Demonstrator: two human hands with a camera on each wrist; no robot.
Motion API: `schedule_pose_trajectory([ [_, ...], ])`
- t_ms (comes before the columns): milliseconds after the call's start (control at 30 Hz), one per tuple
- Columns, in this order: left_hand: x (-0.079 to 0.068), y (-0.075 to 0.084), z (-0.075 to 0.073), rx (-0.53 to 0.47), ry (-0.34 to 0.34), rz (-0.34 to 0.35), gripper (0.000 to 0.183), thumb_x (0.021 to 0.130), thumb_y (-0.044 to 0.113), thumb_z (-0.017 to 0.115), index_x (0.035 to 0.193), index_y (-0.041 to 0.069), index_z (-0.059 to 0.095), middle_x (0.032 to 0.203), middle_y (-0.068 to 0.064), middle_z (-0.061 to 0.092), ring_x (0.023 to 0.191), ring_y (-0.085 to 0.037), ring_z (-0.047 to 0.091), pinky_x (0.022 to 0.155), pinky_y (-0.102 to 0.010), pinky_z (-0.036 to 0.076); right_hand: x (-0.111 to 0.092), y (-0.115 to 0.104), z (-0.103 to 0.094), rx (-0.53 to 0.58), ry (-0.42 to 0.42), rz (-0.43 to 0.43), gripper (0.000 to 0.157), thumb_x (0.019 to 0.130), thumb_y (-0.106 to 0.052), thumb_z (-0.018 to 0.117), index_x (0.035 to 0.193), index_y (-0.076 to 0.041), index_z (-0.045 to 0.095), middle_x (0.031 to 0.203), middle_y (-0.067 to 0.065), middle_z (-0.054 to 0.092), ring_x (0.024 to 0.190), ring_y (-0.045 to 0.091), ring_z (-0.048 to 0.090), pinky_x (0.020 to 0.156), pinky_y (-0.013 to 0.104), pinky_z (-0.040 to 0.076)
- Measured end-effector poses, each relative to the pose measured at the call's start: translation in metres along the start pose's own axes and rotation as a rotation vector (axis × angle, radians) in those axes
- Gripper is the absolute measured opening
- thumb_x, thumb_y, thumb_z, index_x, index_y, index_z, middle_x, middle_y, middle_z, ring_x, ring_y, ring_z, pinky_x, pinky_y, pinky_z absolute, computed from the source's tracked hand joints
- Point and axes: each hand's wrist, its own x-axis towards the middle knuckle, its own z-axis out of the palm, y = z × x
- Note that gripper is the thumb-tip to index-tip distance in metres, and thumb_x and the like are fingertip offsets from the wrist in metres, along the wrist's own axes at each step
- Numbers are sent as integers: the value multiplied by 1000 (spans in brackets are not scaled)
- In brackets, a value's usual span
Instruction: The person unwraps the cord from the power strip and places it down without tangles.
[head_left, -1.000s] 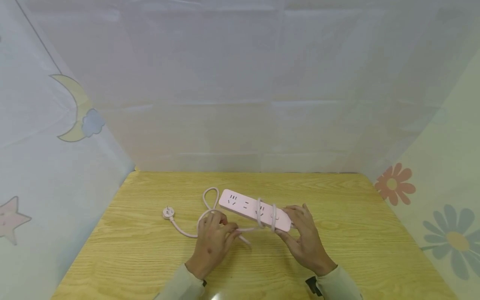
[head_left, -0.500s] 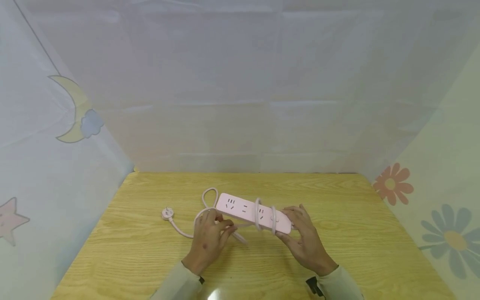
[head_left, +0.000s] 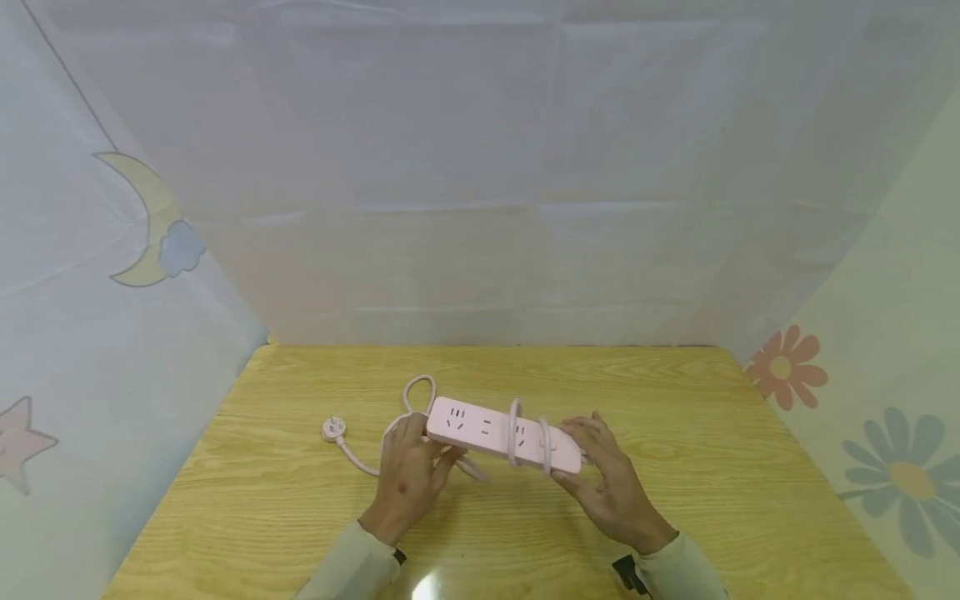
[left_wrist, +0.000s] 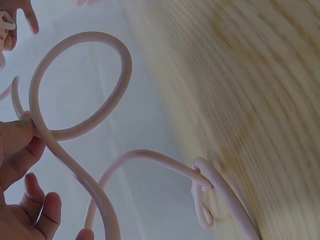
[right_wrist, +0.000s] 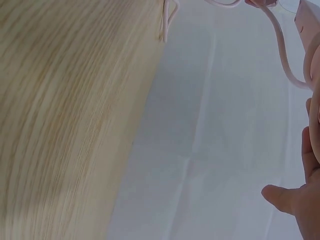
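A pale pink power strip (head_left: 487, 432) is held above the table, its socket face up, with two turns of its own cord round the right half. My right hand (head_left: 611, 483) grips the strip's right end between thumb and fingers. Near the other end, my left hand (head_left: 408, 475) pinches the pink cord (left_wrist: 95, 187) between thumb and fingertips; a loop of cord stands out from that pinch in the left wrist view. The strip's left end partly covers those fingertips in the head view. In the right wrist view the strip shows only at the edge.
The three-pin plug (head_left: 333, 428) lies on the wooden table (head_left: 285, 517) to the left, prongs up. Slack cord (head_left: 420, 380) loops on the table behind the left hand. Pale cloth walls (head_left: 480, 250) stand at the back and both sides.
The strip's left end has dropped toward me and swung slightly left, down over the left fingertips. My left hand has shifted a little left with the cord. The right hand keeps its grip.
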Motion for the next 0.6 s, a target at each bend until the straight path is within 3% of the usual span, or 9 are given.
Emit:
schedule_pose_trajectory([
  [300, 1, -6, -2, -7, 43, -13, 15, 74, 18, 87, 83, 8, 80, 90, -3, 54, 87, -24, 53, 87, -54, 44, -1, -3, -3, -3, -39, 11, 62, 81, 8, 75, 138, -5, 53, 128, 9, 60, 127, 22, 46, 121, 45, 8],
  [433, 1, -8, -3, -2, 44, -26, 14, 75, 14, 87, 78, 4, 78, 90, -3, 52, 86, -23, 51, 83, -52, 44, -1, -4, -3, 5, -56, 9, 60, 82, 8, 75, 137, -3, 54, 128, 9, 59, 125, 22, 46, 118, 57, 10],
  [600, 3, -11, -6, 30, 77, -5, 12, 75, 11, 86, 80, 6, 76, 89, -4, 52, 84, -24, 51, 73, -46, 44, -1, -5, -4, 41, -74, 16, 58, 82, 7, 75, 136, -3, 55, 128, 8, 58, 125, 22, 46, 111, 70, 10],
])
